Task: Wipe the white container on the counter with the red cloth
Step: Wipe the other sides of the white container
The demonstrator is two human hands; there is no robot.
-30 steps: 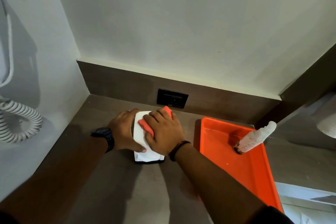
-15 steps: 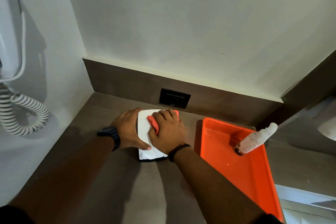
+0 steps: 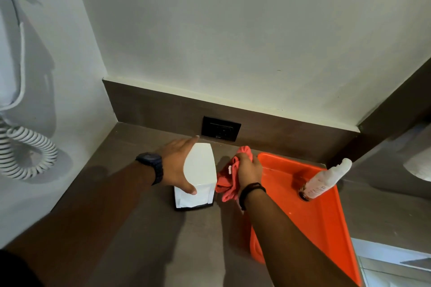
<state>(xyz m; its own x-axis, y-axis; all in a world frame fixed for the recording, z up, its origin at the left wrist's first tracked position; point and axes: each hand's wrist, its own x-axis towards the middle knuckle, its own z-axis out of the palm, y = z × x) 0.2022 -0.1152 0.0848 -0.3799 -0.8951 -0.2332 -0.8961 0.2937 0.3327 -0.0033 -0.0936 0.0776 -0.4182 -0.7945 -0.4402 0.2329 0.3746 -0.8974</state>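
Observation:
The white container (image 3: pixel 200 175) stands upright on the brown counter (image 3: pixel 130 228), on a dark base. My left hand (image 3: pixel 177 165) clasps its left side, thumb across the front face and fingers along the back. My right hand (image 3: pixel 248 170) is closed around the bunched red cloth (image 3: pixel 227 183), pressed against the container's right side. The top of the container is uncovered.
An orange tray (image 3: pixel 324 221) lies just right of my right hand, with a spray bottle (image 3: pixel 326 179) leaning in it. A black wall socket (image 3: pixel 220 128) sits behind the container. A white coiled cord (image 3: pixel 25 154) hangs on the left wall.
My right hand slid the red cloth off the container's top and down to its right side. My left hand kept its hold on the left side.

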